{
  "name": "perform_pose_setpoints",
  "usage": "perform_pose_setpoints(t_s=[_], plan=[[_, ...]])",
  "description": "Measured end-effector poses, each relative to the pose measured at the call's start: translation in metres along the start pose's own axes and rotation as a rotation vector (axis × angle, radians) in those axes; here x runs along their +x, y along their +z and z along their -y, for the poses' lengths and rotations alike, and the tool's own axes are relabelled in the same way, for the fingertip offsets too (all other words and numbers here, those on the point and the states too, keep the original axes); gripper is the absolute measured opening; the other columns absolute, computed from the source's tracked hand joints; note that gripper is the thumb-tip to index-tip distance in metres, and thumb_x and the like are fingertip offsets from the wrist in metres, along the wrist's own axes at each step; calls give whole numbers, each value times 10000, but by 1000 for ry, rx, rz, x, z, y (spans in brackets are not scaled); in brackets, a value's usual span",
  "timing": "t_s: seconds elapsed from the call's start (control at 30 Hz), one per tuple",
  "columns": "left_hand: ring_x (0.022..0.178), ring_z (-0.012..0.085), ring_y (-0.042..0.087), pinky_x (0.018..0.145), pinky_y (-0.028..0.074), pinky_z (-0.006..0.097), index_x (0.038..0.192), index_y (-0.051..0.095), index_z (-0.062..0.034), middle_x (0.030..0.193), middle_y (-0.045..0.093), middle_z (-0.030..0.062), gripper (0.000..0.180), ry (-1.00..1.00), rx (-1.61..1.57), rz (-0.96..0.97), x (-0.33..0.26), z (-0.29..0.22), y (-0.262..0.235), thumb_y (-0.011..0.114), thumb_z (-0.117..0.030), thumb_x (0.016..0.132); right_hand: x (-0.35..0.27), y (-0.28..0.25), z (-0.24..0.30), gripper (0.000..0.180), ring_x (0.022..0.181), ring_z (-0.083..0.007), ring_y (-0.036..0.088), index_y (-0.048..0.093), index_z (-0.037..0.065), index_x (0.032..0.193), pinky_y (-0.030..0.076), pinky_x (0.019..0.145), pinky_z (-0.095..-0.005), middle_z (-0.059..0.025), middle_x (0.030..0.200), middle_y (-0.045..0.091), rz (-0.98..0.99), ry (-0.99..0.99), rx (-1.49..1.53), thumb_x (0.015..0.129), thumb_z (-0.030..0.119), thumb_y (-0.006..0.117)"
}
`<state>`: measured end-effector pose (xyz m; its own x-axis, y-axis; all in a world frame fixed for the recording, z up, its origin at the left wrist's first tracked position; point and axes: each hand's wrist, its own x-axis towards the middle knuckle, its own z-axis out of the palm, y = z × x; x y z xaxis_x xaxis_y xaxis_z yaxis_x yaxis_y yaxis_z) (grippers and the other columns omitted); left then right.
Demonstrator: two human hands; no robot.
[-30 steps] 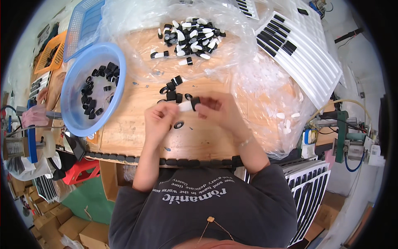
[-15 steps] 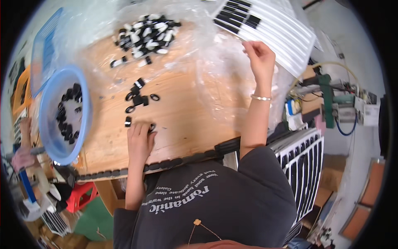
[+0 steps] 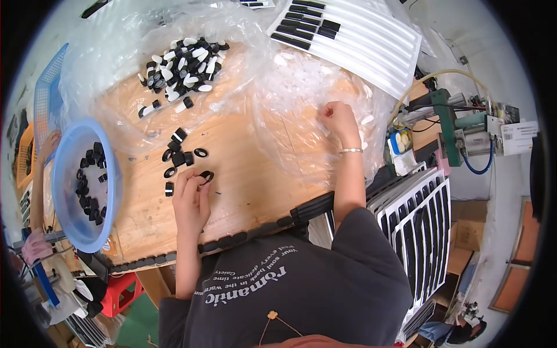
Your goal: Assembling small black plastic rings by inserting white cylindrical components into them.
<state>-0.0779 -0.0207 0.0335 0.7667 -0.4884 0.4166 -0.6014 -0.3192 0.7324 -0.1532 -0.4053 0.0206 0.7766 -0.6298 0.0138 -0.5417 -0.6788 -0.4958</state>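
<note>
My left hand (image 3: 190, 203) pinches a small black ring (image 3: 207, 176) just above the wooden table. Close by lie more black rings (image 3: 201, 152) and short black caps (image 3: 178, 158), some with a white band. Over a clear plastic sheet (image 3: 272, 133) on the right, my right hand (image 3: 341, 123) is closed with fingertips together. Whatever it holds, if anything, is too small to make out. Small clear and white bits (image 3: 296, 72) are scattered on the sheet beyond it.
Black and white pieces form a pile (image 3: 183, 66) at the back. A blue basin (image 3: 118, 185) with black pieces stands left; a co-worker's arm (image 3: 42, 174) is beyond it. A white ridged tray (image 3: 371, 52) with black strips lies back right, a clamp-like machine (image 3: 447, 127) further right.
My left hand has lifted the black ring slightly off the table. My right hand has come back from near the white tray toward me. The view has shifted a little.
</note>
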Motion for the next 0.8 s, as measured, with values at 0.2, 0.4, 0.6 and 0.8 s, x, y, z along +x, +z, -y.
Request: perform_pose_setpoints(t_s=[0.2,0.4,0.6,0.8], plan=[[737,168,540,600,419,246,877,582,-5,986,607,108,152,51,11,-50,4,-3,-1,623,89,766,-9,22,-3,182,589,-261,628,671,-9,733,495,604,-326,-140,634,637,-54,-138,-143,660,148,726],[756,158,527,630,415,250,929,604,-22,1010,616,103,183,37,-5,-67,5,-2,-3,625,74,775,-14,10,32,121,728,-337,642,683,38,734,515,670,-407,-162,741,657,-128,-77,67,708,155,662],[752,104,478,684,407,220,1105,550,10,964,595,65,295,-94,-83,-58,-8,12,-18,612,52,820,-24,-40,-27,169,686,-305,661,687,-3,798,513,647,-358,-172,746,670,-407,97,-44,744,157,681],[800,93,500,729,418,203,1170,539,23,1023,604,72,354,-190,-134,-90,-8,20,-12,610,71,826,-35,-23,-58,226,720,-358,648,684,10,769,508,681,-410,-199,748,657,-261,285,-247,719,231,687]])
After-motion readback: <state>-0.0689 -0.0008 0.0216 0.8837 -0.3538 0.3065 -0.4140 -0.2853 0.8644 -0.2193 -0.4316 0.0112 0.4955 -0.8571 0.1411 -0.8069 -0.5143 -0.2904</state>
